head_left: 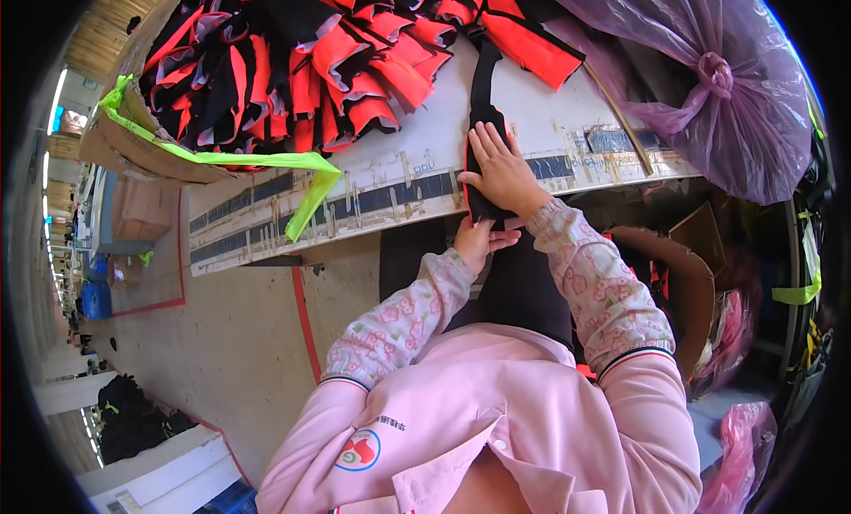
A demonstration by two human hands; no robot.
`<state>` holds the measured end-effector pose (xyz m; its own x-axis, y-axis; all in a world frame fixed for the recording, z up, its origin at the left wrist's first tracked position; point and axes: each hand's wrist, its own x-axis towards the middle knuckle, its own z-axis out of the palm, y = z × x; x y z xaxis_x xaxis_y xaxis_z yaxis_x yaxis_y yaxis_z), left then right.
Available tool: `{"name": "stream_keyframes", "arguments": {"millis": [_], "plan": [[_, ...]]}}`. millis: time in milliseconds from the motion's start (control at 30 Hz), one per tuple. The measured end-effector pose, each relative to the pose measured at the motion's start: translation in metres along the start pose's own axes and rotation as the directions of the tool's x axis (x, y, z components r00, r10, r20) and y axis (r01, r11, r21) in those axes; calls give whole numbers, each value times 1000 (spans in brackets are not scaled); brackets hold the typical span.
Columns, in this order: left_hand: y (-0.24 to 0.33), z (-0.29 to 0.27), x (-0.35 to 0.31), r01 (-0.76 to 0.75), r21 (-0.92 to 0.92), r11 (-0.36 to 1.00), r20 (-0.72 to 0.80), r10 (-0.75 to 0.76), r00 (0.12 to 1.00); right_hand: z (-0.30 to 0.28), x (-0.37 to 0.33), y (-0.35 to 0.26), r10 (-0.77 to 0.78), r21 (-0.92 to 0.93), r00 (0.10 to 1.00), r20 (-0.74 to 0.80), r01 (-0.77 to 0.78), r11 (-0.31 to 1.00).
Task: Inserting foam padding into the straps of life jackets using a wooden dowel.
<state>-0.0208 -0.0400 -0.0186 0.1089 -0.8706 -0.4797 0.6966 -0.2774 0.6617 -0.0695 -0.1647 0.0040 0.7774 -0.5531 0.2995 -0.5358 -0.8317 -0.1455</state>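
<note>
A black padded fabric strap (488, 195) with red edging lies over the table's near edge. My right hand (505, 170) rests flat on it, with the fingers stretched out. My left hand (479, 243) is at the strap's lower end, just off the table edge, and pinches it between thumb and fingers. A narrower black webbing band (483, 75) runs from the strap's far end to a red-and-black fabric piece (530, 48). What lies under my right palm is hidden.
Many red-and-black fabric pieces (377, 66) heap out of a cardboard box (133, 141) on the left of the white table (425, 159). A yellow-green band (306, 204) hangs there. At right sit a thin stick (620, 119) and a tied purple plastic bag (718, 97).
</note>
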Motion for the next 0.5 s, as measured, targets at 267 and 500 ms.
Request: {"name": "stream_keyframes", "arguments": {"millis": [267,500], "plan": [[-5,5,2,-3,3,1000,-24,3,1000,-14,-5,12,5,32,999,-51,-3,999],[-9,8,-2,-51,49,997,13,51,999,-74,-84,183,571,-321,716,-403,-694,644]]}}
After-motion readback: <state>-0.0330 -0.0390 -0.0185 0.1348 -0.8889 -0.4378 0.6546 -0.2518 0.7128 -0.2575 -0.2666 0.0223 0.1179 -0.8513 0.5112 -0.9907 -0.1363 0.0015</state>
